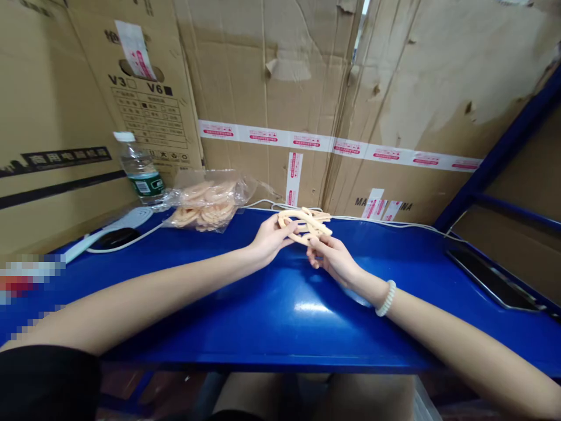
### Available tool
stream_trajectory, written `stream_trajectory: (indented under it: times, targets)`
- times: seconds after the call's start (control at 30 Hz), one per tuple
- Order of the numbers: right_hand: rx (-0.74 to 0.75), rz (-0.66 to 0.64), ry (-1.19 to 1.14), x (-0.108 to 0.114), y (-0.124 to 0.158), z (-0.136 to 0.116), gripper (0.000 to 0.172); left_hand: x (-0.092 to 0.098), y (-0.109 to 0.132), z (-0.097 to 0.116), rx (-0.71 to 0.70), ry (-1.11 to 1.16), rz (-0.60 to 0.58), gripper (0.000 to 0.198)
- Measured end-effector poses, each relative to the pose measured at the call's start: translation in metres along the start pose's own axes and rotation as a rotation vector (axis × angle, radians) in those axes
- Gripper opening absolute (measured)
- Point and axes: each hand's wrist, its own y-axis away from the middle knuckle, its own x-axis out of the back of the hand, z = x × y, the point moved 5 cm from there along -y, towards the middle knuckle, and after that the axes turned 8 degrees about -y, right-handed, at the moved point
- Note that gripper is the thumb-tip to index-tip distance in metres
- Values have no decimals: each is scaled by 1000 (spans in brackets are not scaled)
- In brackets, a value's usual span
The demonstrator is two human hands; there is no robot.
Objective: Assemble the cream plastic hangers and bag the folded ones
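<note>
Both my hands meet over the middle of a blue table (280,316). My left hand (272,238) pinches a bunch of beige ring-shaped rubber pieces (305,225) from the left. From below and the right, my right hand (329,257) grips the same bunch with its fingers closed; a white bead bracelet sits on that wrist. The bunch is held just above the tabletop. Further left, a clear plastic bag (209,202) holds several more of the beige pieces.
A plastic water bottle (140,169) stands at the back left beside a white power strip (111,228) with a black object on it. White cables run along the back edge. Cardboard boxes (307,99) wall the back. A dark phone (493,279) lies at the right.
</note>
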Motion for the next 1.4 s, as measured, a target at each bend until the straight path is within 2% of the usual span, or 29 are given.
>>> stream_trajectory:
  times: [0.1, 0.2, 0.3, 0.4, 0.47, 0.53, 0.67, 0.73, 0.83, 0.97, 1.03, 1.1, 1.2, 1.27, 1.33, 1.4]
  targets:
    - [5, 79, 23, 14, 1, -3, 44, -1, 8, -8, 75, -27, -69, 16]
    - [45, 126, 107, 31, -3, -11, 43, 10, 6, -8, 76, -171, -114, 27]
    - [107, 135, 210, 37, -5, -22, 34, 19, -2, 2, -126, -470, -185, 32]
    - [218, 131, 388, 33, -2, -32, 28, 19, -5, 10, -341, -793, -259, 17]
    - [270, 154, 466, 29, 1, -33, 27, 18, -5, 10, -393, -894, -277, 15]
    - [290, 200, 465, 30, 4, -32, 26, 21, -4, 7, -378, -855, -257, 15]
    - [251, 315, 354, 38, 4, -23, 27, 31, -5, -8, -273, -543, -166, 22]
    - [161, 380, 212, 45, 2, -14, 30, 36, -7, -19, -221, -437, -125, 25]
    - [71, 440, -34, 52, 1, -3, 34, 39, -9, -29, -154, -383, -125, 28]
    - [-31, 427, -286, 53, 1, 6, 40, 41, -7, -25, -144, -381, -138, 22]
    - [-86, 382, -324, 50, 2, 9, 44, 39, -4, -19, -182, -424, -201, 24]
    - [-114, 307, -318, 44, 2, 10, 42, 35, 1, -17, -213, -446, -313, 29]
    - [-104, 170, -261, 32, 3, 7, 28, 24, 7, -19, -172, -362, -551, 32]
    - [-32, 106, -153, 26, 5, 2, 20, 18, 11, -22, -110, -279, -685, 37]
    - [60, 64, -23, 21, 8, -5, 15, 13, 13, -26, -34, -277, -744, 40]
    - [110, 37, 59, 16, 10, -8, 12, 12, 13, -31, 38, -358, -722, 37]
